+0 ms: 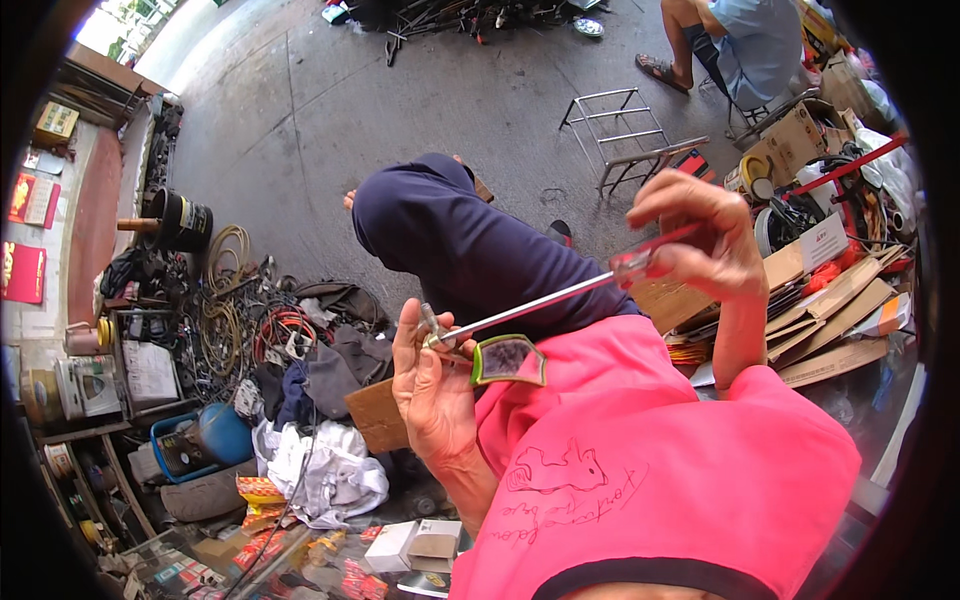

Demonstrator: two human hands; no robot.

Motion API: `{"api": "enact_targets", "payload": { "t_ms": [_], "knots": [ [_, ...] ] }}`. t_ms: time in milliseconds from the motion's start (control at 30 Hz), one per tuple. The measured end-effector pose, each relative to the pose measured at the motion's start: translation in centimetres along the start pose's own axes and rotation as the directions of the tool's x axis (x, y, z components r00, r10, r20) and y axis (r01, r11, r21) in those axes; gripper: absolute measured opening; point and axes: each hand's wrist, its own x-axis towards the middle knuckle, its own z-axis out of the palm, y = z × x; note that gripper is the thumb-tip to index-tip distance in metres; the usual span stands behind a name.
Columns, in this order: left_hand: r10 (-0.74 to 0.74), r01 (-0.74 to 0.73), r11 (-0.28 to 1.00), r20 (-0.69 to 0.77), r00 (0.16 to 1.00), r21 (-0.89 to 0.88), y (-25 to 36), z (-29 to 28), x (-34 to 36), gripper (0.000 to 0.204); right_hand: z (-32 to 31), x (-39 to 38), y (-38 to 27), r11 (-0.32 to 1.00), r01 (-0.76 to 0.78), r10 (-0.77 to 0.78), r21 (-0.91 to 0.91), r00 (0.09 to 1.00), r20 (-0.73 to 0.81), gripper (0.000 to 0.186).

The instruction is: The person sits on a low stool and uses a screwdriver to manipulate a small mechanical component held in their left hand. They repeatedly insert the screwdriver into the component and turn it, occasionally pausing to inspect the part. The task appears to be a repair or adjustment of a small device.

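My right hand (pixel 705 235), raised at the right, grips a screwdriver (pixel 545 302) by its clear and red handle, with fingers partly curled round it. The long silver shaft slants down to the left, its tip meeting a small metal fitting (pixel 433 338). That fitting is pinched between the thumb and fingers of my left hand (pixel 425 385). Just beside these fingers is a green-rimmed piece with a greyish, lens-like face (pixel 508 360), in front of my pink shirt. Whether it is joined to the fitting, I cannot tell.
A wire-frame rack (pixel 620 130) stands on the concrete floor ahead, near a seated person in light blue (pixel 755 55). Flattened cardboard (pixel 835 310) piles up at the right. Coiled hoses (pixel 228 275), white rags (pixel 325 475) and a blue basin (pixel 222 435) crowd the left.
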Motion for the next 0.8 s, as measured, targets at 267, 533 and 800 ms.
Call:
{"api": "enact_targets", "payload": {
  "t_ms": [267, 533, 800],
  "knots": [
    [0.025, -0.023, 0.999, -0.039, 0.999, 0.047, -0.4, -0.9, 0.4, 0.044, 1.6, 0.3, 1.8, 0.934, 0.098, -0.037, 0.343, 0.983, -0.180, 0.050],
    [-0.010, 0.010, 1.000, -0.020, 1.000, 0.027, -0.4, -1.3, 0.1, 0.038, 2.0, 0.8, 0.7, 0.968, 0.211, -0.177, 0.134, 0.957, -0.232, 0.054],
    [0.006, -0.006, 0.998, 0.015, 1.000, 0.064, -0.5, -1.7, 0.2, 0.031, 2.9, 1.0, 0.6, 0.954, 0.242, -0.294, -0.177, 0.868, -0.400, 0.032]
  ]
}}
